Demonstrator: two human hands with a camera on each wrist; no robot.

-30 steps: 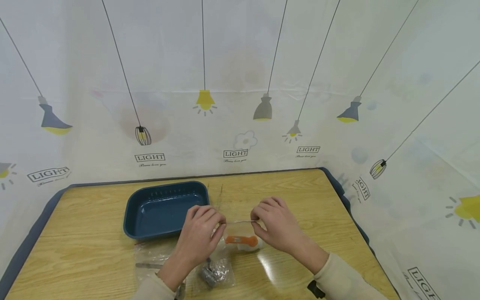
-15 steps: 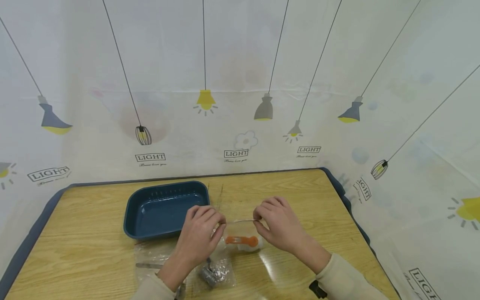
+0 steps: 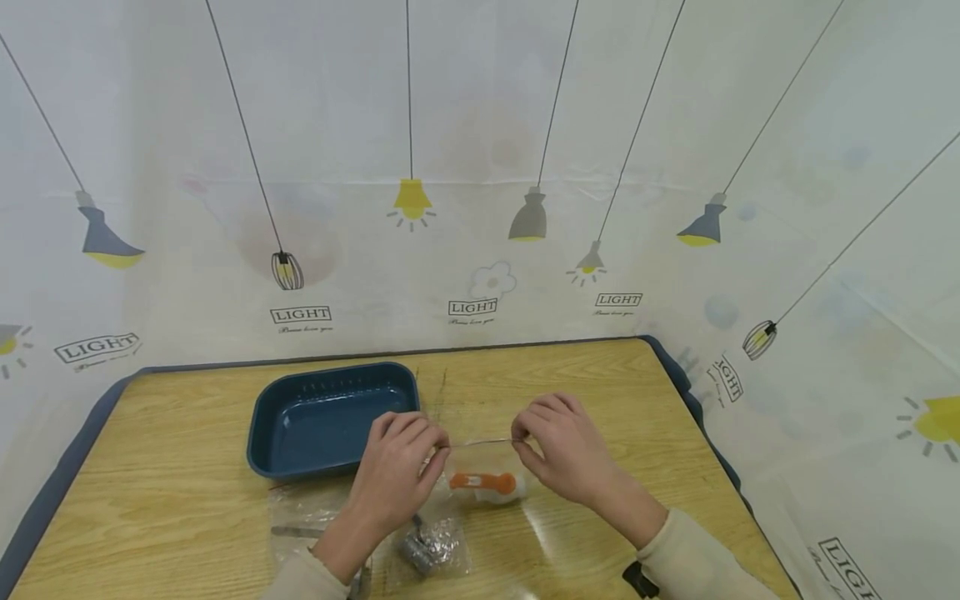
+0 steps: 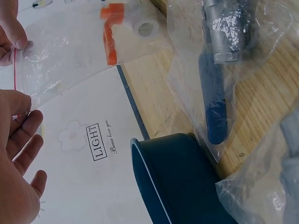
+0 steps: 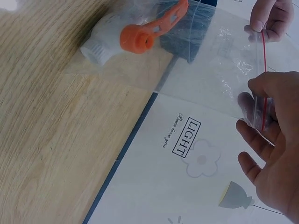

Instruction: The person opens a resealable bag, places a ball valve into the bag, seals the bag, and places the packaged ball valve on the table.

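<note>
A clear zip-seal plastic bag (image 5: pixel 219 60) hangs from both hands, its mouth edged with a red strip (image 5: pixel 265 58). At its left end my left hand (image 3: pixel 401 467) pinches the edge between thumb and forefinger. The right hand (image 3: pixel 566 446) pinches the same edge farther right, with a taut stretch between the two. In the right wrist view, its other fingers (image 5: pixel 250 165) spread loosely below the thumb. Low in the bag lies a white plastic piece (image 5: pixel 105 39) with an orange arm (image 5: pixel 163 23), which shows below the hands in the head view.
A dark blue tray (image 3: pixel 258 425) stands behind the left hand. Nearer the body, another clear bag (image 4: pixel 187 84) holds a grey cylindrical part (image 4: pixel 229 28) with a blue handle (image 4: pixel 212 98). Further bagged grey parts (image 4: pixel 292 135) lie left of it on the wooden table (image 3: pixel 150 500).
My right hand has moved slightly to the right along the bag's edge, widening the stretch between the hands. The left hand stays almost still.
</note>
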